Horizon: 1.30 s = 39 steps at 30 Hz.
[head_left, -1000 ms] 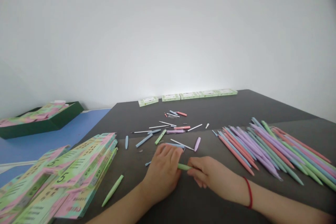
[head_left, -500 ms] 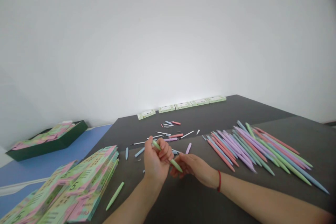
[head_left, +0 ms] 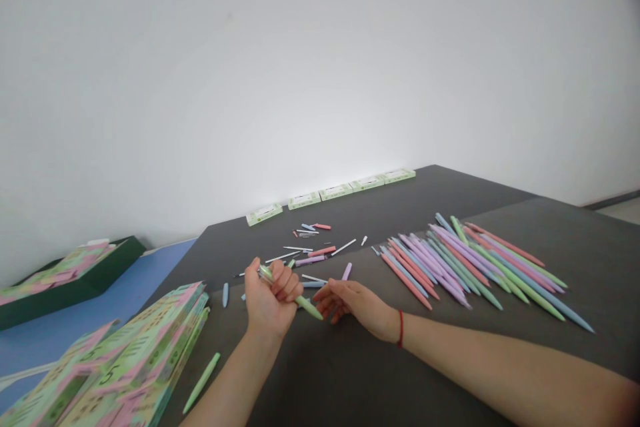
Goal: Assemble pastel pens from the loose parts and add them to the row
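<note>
My left hand [head_left: 273, 297] is wrapped round a light green pen [head_left: 310, 307], whose pointed end sticks out toward my right hand. My right hand [head_left: 357, 305] is beside that tip with its fingers apart and slightly curled, and nothing shows in it. Behind the hands lie loose pen parts, among them a purple barrel [head_left: 311, 260], a red piece [head_left: 323, 251] and a white refill [head_left: 344, 247]. A short purple piece [head_left: 347, 271] rests just beyond my right fingers. Another green pen barrel [head_left: 201, 383] is left of my left forearm.
Many pastel pens [head_left: 440, 267] are spread in a row on the right of the dark table [head_left: 380, 380]. Stacked printed boxes [head_left: 135, 360] fill the front left. A dark green box [head_left: 120, 263] holds more packets. Flat boxes [head_left: 336, 192] line the back edge.
My left hand's fingers have closed more tightly round the green pen. My right hand has drawn apart from the pen's tip, and its fingers have spread. The whole view has shifted slightly.
</note>
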Motion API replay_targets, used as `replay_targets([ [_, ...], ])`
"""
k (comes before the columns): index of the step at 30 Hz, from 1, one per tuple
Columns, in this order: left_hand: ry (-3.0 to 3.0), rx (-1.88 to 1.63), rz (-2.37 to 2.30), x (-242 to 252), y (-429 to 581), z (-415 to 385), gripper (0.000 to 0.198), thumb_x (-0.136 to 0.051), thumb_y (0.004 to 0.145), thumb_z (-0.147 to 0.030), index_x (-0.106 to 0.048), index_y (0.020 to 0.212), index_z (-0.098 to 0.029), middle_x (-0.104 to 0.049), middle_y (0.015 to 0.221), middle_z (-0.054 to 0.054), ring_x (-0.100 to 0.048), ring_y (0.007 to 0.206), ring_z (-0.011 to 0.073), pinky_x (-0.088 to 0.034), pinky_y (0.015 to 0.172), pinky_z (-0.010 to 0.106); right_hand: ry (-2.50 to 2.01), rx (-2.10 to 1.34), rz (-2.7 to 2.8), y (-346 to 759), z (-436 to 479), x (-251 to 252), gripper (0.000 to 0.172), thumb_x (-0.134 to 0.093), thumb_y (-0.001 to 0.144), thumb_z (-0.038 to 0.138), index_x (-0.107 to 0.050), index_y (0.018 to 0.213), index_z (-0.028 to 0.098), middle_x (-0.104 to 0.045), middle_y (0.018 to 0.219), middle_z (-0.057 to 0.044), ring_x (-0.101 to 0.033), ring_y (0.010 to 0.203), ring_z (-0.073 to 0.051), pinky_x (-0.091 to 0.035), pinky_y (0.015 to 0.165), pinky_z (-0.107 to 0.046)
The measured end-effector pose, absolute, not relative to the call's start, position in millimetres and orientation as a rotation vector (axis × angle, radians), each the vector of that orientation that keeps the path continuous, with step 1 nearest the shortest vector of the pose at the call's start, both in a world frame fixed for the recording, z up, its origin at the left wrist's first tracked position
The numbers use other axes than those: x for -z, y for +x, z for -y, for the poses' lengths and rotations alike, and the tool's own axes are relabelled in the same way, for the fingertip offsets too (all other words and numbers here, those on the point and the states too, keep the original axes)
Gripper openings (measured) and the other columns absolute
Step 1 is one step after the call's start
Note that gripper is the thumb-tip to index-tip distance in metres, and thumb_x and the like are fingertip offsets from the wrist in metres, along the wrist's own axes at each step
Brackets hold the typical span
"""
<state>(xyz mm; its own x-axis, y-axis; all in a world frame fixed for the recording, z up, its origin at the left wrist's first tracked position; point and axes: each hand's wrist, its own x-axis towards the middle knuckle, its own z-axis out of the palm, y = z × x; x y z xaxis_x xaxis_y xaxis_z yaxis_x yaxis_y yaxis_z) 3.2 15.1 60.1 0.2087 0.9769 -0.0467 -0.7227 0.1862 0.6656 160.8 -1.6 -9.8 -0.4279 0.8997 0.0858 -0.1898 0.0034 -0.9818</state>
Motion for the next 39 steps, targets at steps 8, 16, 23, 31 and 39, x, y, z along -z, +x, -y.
replay_targets([
  [8,0.746,-1.307,-0.654,-43.2,27.0,1.1,0.045,-0.036,0.086,-0.044,-0.038,0.049,-0.019,-0.021,0.04,-0.008,-0.024,0.034,0.0076,-0.031,0.039,0.021,-0.991,-1.128,1.835,162.9,18.9,-3.4,0.012,-0.056,0.084,0.027,-0.06,0.087,0.016,-0.064,0.072,0.001,-0.055,0.064,-0.013,-0.039,0.06,-0.023],
  [16,1.099,-1.406,-1.048,-50.7,-0.1,-11.2,0.023,-0.06,0.078,-0.032,-0.061,0.098,-0.02,-0.062,0.103,0.005,-0.055,0.097,0.0195,-0.044,0.074,0.026,-1.45,-0.662,2.12,189.3,5.1,-29.8,0.014,-0.042,0.09,0.022,-0.055,0.086,0.018,-0.069,0.067,0.0,-0.06,0.06,-0.014,-0.034,0.054,-0.022],
  [23,2.343,-0.81,-1.793,-58.7,-108.7,47.8,0.027,-0.05,0.081,-0.029,-0.06,0.105,-0.021,-0.063,0.106,0.007,-0.06,0.093,0.0274,-0.045,0.082,0.041,-1.924,-0.174,2.261,237.7,-2.7,-38.9,0.018,-0.047,0.086,0.021,-0.061,0.081,0.012,-0.07,0.072,-0.014,-0.066,0.066,-0.025,-0.037,0.056,-0.028],
  [31,2.523,-0.07,-2.328,-25.7,-152.1,87.2,0.035,-0.037,0.088,-0.028,-0.057,0.114,-0.014,-0.063,0.113,0.017,-0.067,0.081,0.0301,-0.05,0.065,0.038,-2.144,0.187,2.381,253.5,12.8,-28.1,0.025,-0.047,0.087,0.017,-0.063,0.101,0.006,-0.071,0.084,-0.024,-0.069,0.078,-0.034,-0.047,0.062,-0.037],
  [39,2.334,0.0,-2.289,-27.0,-147.0,81.5,0.017,-0.042,0.087,-0.027,-0.057,0.09,-0.019,-0.064,0.087,0.009,-0.062,0.074,0.0257,-0.041,0.061,0.031,-2.108,0.375,2.449,240.1,16.8,-29.8,0.021,-0.055,0.085,0.023,-0.063,0.097,0.007,-0.07,0.083,-0.024,-0.068,0.079,-0.035,-0.047,0.061,-0.038],
])
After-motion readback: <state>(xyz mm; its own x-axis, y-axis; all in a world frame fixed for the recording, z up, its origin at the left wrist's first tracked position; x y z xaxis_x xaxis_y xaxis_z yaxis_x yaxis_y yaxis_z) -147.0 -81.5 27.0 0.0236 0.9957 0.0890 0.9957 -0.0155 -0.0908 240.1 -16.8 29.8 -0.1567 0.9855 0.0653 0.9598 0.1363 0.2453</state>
